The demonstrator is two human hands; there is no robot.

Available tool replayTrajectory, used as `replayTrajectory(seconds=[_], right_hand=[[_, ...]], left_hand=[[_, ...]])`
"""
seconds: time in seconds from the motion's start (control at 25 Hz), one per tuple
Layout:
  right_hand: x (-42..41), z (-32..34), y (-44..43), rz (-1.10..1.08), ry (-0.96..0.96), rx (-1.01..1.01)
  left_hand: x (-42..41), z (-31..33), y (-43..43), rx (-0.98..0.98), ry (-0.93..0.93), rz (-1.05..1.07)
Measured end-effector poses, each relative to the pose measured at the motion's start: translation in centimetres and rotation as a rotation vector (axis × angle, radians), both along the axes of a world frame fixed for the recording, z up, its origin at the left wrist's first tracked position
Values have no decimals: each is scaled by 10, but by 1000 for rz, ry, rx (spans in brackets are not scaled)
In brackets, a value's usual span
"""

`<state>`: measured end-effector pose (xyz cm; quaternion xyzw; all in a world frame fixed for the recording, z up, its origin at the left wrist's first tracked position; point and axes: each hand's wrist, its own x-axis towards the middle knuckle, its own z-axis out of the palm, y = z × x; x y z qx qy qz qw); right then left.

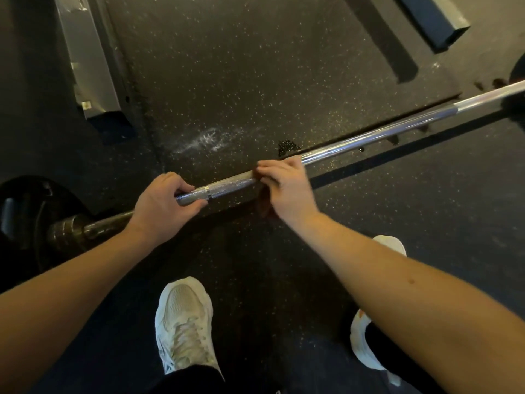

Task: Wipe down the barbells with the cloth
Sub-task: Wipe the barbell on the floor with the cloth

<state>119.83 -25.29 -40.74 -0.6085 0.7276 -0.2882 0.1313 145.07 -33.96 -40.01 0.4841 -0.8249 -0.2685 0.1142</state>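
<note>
A: What does the barbell (355, 142) look like?

B: A long steel bar running on a slant from the lower left of the frame to the upper right edge. Between the hands the shaft is rough and knurled, with a thin dark ring in it; to the right of that it turns smooth and bright. At the far left it ends in a dull, brownish collar set against a black weight plate (25, 211).

A: And the hands?

B: The left hand (162, 206) is closed around the knurled stretch at left of centre, fingers over the top, thumb underneath. The right hand (284, 186) is curled over the bar near the middle of the frame, gripping it through a dark reddish cloth (265, 206). Only a little of the cloth shows, hanging below the palm.

A: Where does the bar lie?

B: Just above a black speckled rubber floor (241, 66); whether it touches I cannot tell. A white smudge marks the floor at centre, above the hands.

A: Any containers?

B: None that I can make out. Grey metal frame feet (88, 58) sit at the upper left and upper right, and two white shoes (184, 322) show at the bottom.
</note>
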Motion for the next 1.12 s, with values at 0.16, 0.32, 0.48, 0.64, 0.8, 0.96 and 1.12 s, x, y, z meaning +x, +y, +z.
replayTrajectory(seconds=[0.16, 0.32, 0.48, 0.64, 0.8, 0.96, 1.12], right_hand=[[-90, 10, 11, -462, -117, 60], [-90, 15, -3, -716, -303, 48], [10, 1, -13, -572, -297, 26], [83, -9, -11, -270, -205, -28], [90, -10, -7, -12, -111, -6], [31, -7, -3, 165, 2, 33], [-27, -4, 13, -245, -109, 39]], left_hand=[[-2, 0, 1, -5, 18, -4], [1, -2, 0, -13, 18, -1], [1, -4, -1, -6, 21, 8], [-2, -5, 1, -11, 2, 31], [-2, -6, 2, -18, -22, 29], [-1, -3, 1, -6, -10, 22], [0, -3, 0, -17, -9, 10]])
